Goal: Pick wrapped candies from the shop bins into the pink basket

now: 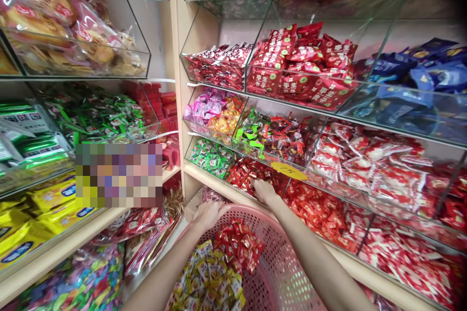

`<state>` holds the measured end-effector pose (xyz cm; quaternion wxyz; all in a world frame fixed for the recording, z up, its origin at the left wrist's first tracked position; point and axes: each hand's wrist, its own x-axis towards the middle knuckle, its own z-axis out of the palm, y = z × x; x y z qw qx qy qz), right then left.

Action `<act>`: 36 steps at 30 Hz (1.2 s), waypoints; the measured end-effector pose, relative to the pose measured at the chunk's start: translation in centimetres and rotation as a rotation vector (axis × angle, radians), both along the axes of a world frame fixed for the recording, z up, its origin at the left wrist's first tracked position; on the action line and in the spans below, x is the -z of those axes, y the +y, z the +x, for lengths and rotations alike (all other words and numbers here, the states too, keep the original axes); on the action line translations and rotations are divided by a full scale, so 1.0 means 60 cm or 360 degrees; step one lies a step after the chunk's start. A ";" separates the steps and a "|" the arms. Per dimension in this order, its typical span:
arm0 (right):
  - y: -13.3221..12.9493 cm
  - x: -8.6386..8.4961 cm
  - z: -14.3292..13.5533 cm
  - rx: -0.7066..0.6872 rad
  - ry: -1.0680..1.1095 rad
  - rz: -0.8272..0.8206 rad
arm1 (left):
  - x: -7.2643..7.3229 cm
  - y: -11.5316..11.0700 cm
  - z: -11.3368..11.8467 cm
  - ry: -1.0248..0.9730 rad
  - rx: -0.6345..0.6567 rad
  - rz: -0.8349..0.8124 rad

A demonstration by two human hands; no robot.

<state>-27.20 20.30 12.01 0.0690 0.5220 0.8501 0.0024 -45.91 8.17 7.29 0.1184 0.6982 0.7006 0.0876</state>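
A pink perforated plastic basket [284, 272] is in front of me at the bottom centre. Inside it lie red-wrapped candies [239, 243] and, nearer to me, a heap of yellow-and-white wrapped candies [209, 277]. My left hand [208, 215] is closed on the basket's far left rim. Beyond the far rim, my right hand [265, 190] reaches into a low bin of small red-wrapped candies [250, 173]. Its fingers are curled down among the candies, and their tips are partly hidden.
Clear bins rise on the right, with green-wrapped candies [211, 158], white-and-red packets [368, 155] and blue packets [419, 77]. A yellow price tag [289, 171] hangs above my right hand. Yellow packs [40, 204] fill the left shelf; colourful candies [80, 277] lie below. One patch is blurred.
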 end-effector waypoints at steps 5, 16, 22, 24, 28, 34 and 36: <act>-0.002 0.009 0.003 -0.0003 -0.0058 0.0022 | -0.003 -0.003 0.000 -0.0020 0.0004 -0.0002; -0.003 0.006 0.028 -0.0117 -0.0101 -0.0048 | 0.001 -0.001 0.001 -0.0007 0.0001 0.0041; -0.002 -0.005 0.029 -0.0249 -0.0113 -0.0126 | 0.000 -0.001 0.002 0.0005 -0.0009 0.0028; -0.003 -0.009 0.029 -0.0292 -0.0099 -0.0136 | 0.002 0.000 0.002 0.0009 -0.0014 0.0031; -0.006 -0.014 0.031 -0.0321 -0.0074 -0.0145 | 0.006 0.003 0.002 0.0011 0.0001 0.0023; -0.008 -0.014 0.029 -0.0321 -0.0036 -0.0171 | 0.004 0.003 0.001 -0.0004 0.0005 -0.0005; -0.008 -0.013 0.029 -0.0310 -0.0025 -0.0170 | 0.005 0.002 0.001 -0.0001 0.0001 -0.0003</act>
